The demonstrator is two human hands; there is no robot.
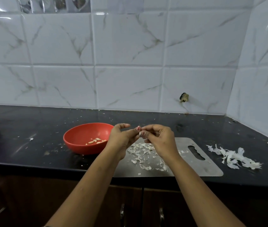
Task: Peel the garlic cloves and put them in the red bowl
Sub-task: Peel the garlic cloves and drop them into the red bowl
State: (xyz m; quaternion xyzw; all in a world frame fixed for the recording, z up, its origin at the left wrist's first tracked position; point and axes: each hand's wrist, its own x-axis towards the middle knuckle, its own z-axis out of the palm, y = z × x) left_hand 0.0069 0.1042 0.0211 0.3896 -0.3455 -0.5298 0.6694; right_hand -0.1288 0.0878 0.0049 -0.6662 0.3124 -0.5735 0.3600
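both hands (pixel 139 135) pinch a garlic clove (pixel 139 131) (peels (pixel 144 155) litter the board (pixel 200 167)) beside red bowl (pixel 80 136).

Peeled cloves (pixel 95 141) in red bowl (pixel 80 135) (upright)

Lit dimly and evenly, cool in tone. Streaked with white glare on the glossy wall tiles (pixel 3 18) at far left. Faintly sheened on the black countertop (pixel 21 148). Shadowed only softly. Bowed by wide-angle distortion toward the edges; slightly soft overall.
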